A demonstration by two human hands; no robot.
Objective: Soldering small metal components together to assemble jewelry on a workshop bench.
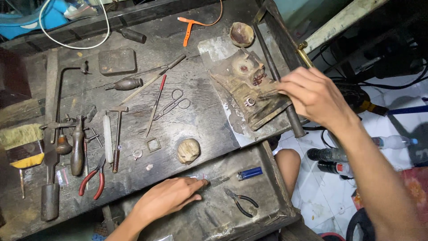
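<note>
Left hand [171,196] lay palm down on the lower shelf [267,209] of the dark workbench [196,120], fingers together and stretched flat, fingertips resting on a small clear plastic piece [199,176]. Just beyond those fingertips, a blue lighter [249,173]; near them and toward the body, black-handled pliers [240,203]. Above the left hand, on the upper surface, a rounded pale stone-like lump [188,150], with a small square frame [153,144] and a little ring [137,154] to its left. Further left, red-handled pliers [92,180], a small hammer [117,136] and a flat brush [22,145]. Right hand [312,96] reached out over the bench edge, fingers curled and drawn together at the tips against the right side of a scorched, worn block [243,87]; whether anything was pinched there, impossible to tell. On that block, left of the right fingertips, a small metal ring [249,101] and a reddish cluster [258,79]. Between the two hands, small scissors [174,103]. Beyond the right hand, a small round bowl [241,34].
</note>
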